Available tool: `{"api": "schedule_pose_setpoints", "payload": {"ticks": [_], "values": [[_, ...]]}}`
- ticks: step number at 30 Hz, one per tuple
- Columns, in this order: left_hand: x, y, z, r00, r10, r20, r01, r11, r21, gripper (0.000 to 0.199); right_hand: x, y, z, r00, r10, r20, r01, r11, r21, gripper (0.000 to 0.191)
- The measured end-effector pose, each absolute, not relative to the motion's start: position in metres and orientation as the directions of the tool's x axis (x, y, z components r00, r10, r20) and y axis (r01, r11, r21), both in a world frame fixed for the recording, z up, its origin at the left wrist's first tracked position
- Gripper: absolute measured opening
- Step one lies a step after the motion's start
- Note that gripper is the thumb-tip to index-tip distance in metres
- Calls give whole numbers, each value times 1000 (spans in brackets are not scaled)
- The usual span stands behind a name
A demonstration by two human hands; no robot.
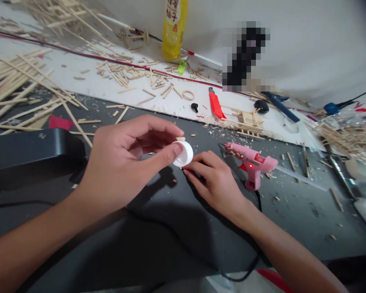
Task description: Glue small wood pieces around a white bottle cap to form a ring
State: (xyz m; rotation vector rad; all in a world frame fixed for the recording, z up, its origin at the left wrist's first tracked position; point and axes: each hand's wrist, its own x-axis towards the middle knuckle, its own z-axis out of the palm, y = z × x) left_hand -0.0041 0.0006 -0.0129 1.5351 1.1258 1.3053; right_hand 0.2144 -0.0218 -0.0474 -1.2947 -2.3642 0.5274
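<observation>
Between the thumb and fingers of my left hand (pixel 122 152) is a white bottle cap (pixel 187 152), tilted so that its hollow side shows. A small pale wood piece (pixel 180 138) sits at the cap's upper edge, by my index fingertip. My right hand (pixel 215 175) is closed just below and right of the cap, its fingertips together at the dark tabletop. A tiny bit of wood shows by those fingertips; whether they grip it is hidden. To the right lies a pink glue gun (pixel 247 158) with its red light lit and a clear glue stick out the back.
A black box-shaped object (pixel 33 158) stands at left beside piled wooden sticks (pixel 24 89). Behind are a red utility knife (pixel 216 103), a small wooden frame (pixel 250 120) and a yellow bottle (pixel 174 32). A black cable (pixel 171 232) crosses the front; wood scraps litter the surface.
</observation>
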Motion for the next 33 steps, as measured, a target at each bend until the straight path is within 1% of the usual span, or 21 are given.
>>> {"api": "schedule_pose_setpoints", "payload": {"ticks": [2, 4, 6, 9, 11, 13, 16, 17, 21, 25, 27, 28, 29, 31, 32, 33], "values": [[-4, 1, -13, 77, 958, 277, 137, -285, 949, 12, 213, -21, -49, -512, 847, 145, 716, 514, -472, 20], [-4, 1, -14, 82, 956, 280, 142, -289, 947, 13, 212, -22, -47, -517, 846, 128, 713, 509, -483, 20], [-3, 1, -14, 80, 957, 278, 143, -288, 947, 13, 212, -24, -42, -480, 870, 110, 689, 452, -566, 15], [-2, 0, -13, 68, 960, 272, 154, -280, 948, 14, 216, -29, -29, -373, 927, 38, 620, 279, -733, 8], [-3, 0, -13, 64, 955, 291, 159, -298, 941, 16, 219, -32, -24, -361, 933, -8, 599, 225, -768, 8], [-3, -1, -13, 65, 946, 318, 169, -325, 931, 18, 219, -33, -25, -414, 910, 5, 639, 295, -710, 8], [-2, 0, -14, 65, 941, 332, 193, -339, 921, 19, 216, -33, -33, -504, 860, 82, 711, 467, -526, 11], [-2, 0, -15, 64, 941, 331, 200, -337, 920, 19, 213, -33, -36, -526, 844, 106, 712, 505, -488, 14], [-2, 1, -15, 64, 944, 323, 217, -329, 919, 17, 203, -33, -44, -589, 788, 179, 671, 600, -435, 22], [-3, 1, -14, 60, 947, 316, 221, -322, 921, 17, 199, -32, -49, -657, 731, 183, 664, 676, -320, 25], [-3, 2, -13, 62, 945, 320, 222, -326, 919, 17, 198, -31, -50, -675, 715, 180, 659, 694, -290, 26], [-3, 1, -13, 58, 945, 322, 227, -327, 917, 17, 199, -31, -49, -675, 716, 178, 653, 692, -307, 25], [-3, 1, -13, 51, 944, 326, 234, -329, 915, 18, 199, -32, -47, -663, 726, 180, 646, 677, -353, 23], [-4, 0, -12, 36, 943, 330, 251, -328, 911, 19, 200, -34, -42, -603, 774, 196, 611, 605, -511, 14], [-4, 0, -12, 31, 943, 333, 259, -329, 908, 19, 201, -35, -39, -558, 808, 192, 580, 545, -606, 10], [-4, 0, -12, 28, 941, 338, 265, -333, 905, 19, 202, -37, -35, -511, 844, 161, 542, 462, -702, 11]]}}
